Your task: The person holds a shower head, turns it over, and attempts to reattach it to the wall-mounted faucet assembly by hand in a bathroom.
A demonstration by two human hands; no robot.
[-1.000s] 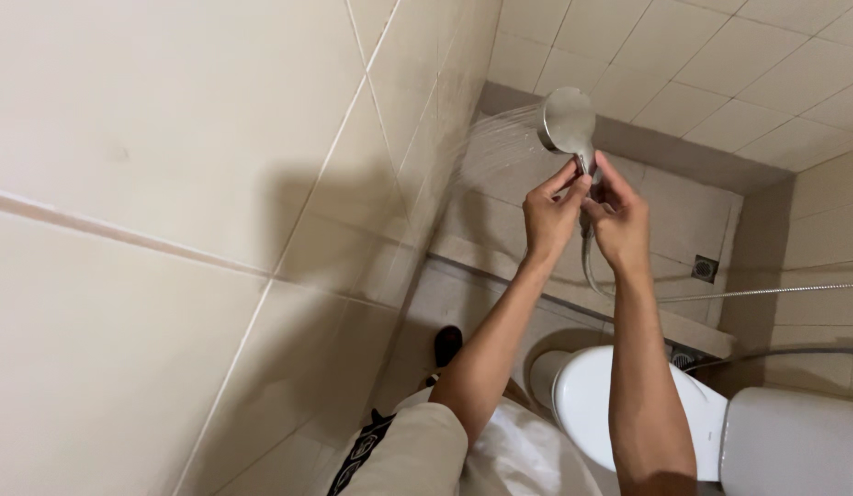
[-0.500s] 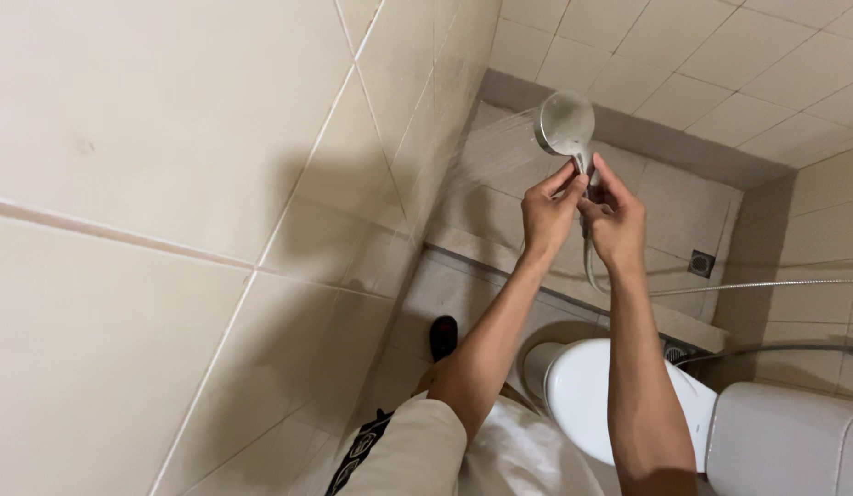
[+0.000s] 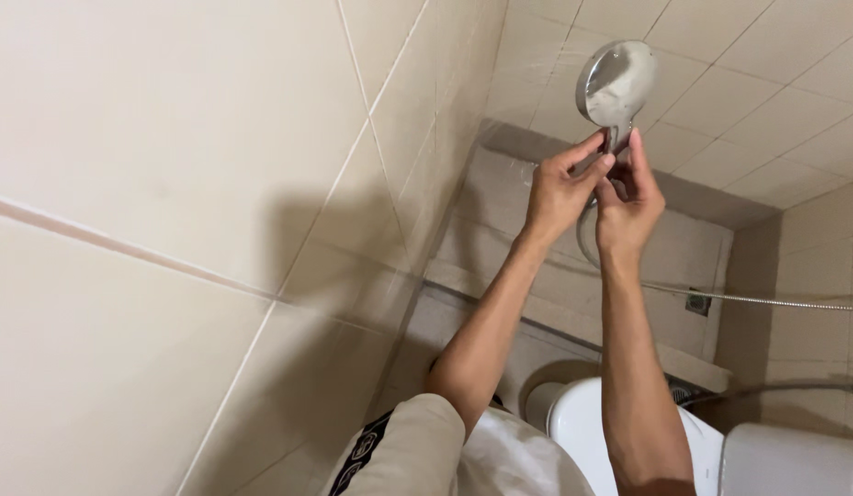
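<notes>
Little has shifted: rigid, slippery shower head [image 3: 615,84] is kept pinched at its neck by left hand [image 3: 557,188] and right hand [image 3: 628,204].

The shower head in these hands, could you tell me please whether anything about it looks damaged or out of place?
Nothing looks broken. The round chrome shower head is off any wall holder, gripped at its neck by the left hand and right hand. Its metal hose trails off to the right above the white toilet.
</notes>
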